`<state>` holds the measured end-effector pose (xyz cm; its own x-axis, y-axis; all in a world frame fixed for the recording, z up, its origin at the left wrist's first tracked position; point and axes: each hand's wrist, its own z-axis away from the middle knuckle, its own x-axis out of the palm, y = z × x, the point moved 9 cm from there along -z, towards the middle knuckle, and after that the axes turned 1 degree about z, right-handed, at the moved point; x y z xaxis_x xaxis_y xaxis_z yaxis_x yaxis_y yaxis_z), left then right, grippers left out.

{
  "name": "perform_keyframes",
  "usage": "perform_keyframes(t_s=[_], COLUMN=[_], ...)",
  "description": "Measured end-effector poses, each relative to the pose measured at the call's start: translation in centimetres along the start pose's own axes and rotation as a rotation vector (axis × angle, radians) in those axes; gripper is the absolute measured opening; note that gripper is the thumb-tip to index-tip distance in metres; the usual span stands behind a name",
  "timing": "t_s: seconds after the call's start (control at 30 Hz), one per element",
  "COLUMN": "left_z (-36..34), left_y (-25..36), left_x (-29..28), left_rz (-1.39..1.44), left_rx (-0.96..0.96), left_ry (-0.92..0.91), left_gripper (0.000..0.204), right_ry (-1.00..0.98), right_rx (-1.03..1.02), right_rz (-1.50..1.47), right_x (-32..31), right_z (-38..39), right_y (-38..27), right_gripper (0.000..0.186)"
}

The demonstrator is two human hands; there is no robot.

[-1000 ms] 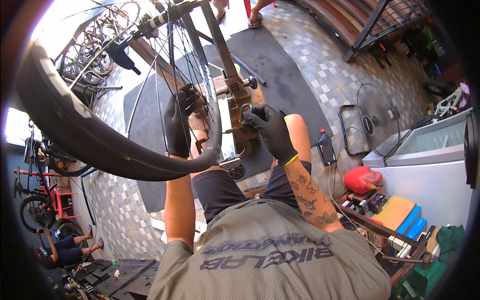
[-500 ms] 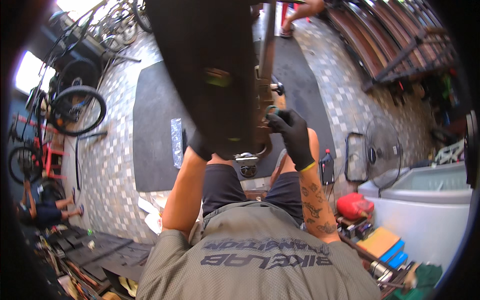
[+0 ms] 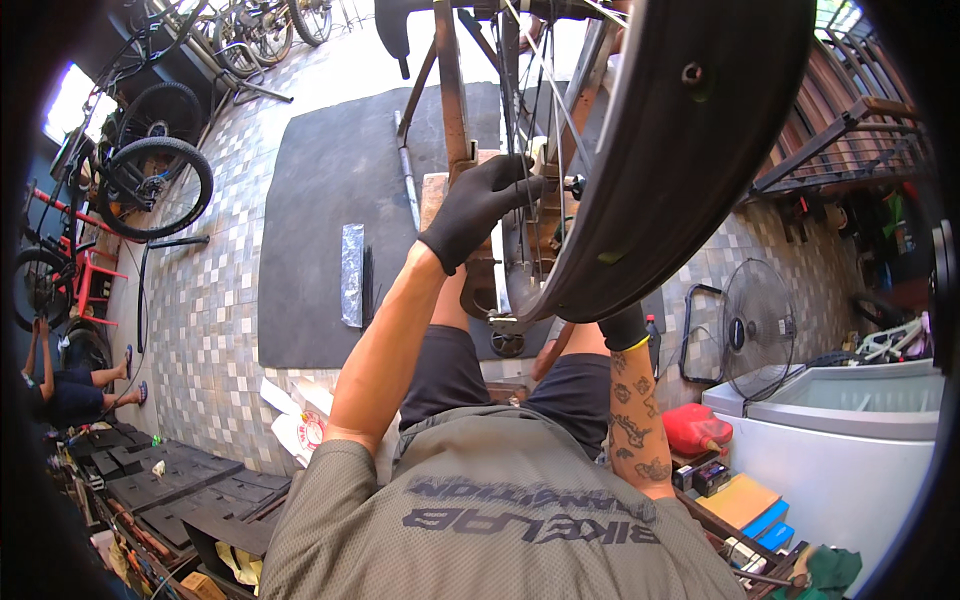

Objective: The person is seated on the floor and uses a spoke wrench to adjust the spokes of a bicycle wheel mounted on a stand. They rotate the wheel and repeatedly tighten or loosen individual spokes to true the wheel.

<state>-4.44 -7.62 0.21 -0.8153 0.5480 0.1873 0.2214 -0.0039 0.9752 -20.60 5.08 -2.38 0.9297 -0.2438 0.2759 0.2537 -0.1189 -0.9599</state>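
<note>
A bicycle wheel with a wide black rim [image 3: 690, 150] and thin spokes [image 3: 545, 75] stands upright before me, between the metal posts of a wheel truing stand [image 3: 453, 90]. My left hand [image 3: 485, 205], in a black glove, reaches in beside the left post. Its fingers are closed at the spokes, seemingly pinching one. My right hand [image 3: 625, 328], gloved in black with a yellow cuff edge, is low behind the near end of the rim. The rim hides its fingers, so whatever they hold does not show.
A dark mat [image 3: 320, 180] lies under the stand, with a clear plastic packet [image 3: 352, 275] on it. A floor fan [image 3: 757, 315], a red container [image 3: 695, 428] and a white chest [image 3: 830, 430] stand at right. Bicycles [image 3: 155, 205] and another person [image 3: 80, 385] are at left.
The rim has swung to the right, uncovering the spokes and stand. My left hand has come up to the spokes. My right hand has dropped behind the rim; the small green ring-shaped tool it held is hidden.
</note>
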Motion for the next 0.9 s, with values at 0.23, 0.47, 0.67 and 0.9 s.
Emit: perform_keyframes(t_s=[0.23,0.47,0.67,0.9], left_z=[-2.2,-1.8,-1.5,0.1], left_y=[-1.9,-1.6,-0.6,-2.0], left_x=[-0.3,0.0,-1.6,-1.5], left_rz=[-0.32,-0.31,-0.521,-0.402], left_rx=[0.001,-0.08,0.106,-0.063], left_ry=[-0.144,-0.123,0.104,-0.142], left_gripper=[0.055,0.064,0.041,0.03], right_ry=[-0.041,-0.078,-0.041,-0.055], right_rx=[-0.092,0.009,-0.109,-0.183], right_rz=[0.094,0.292,0.49,0.501], right_x=[2.4,3.5,3.8,4.7], right_z=[-1.0,-3.2,-3.5,-3.7], right_y=[-1.2,0.3,-0.6,-0.8], right_gripper=[0.024,0.026,0.024,0.022])
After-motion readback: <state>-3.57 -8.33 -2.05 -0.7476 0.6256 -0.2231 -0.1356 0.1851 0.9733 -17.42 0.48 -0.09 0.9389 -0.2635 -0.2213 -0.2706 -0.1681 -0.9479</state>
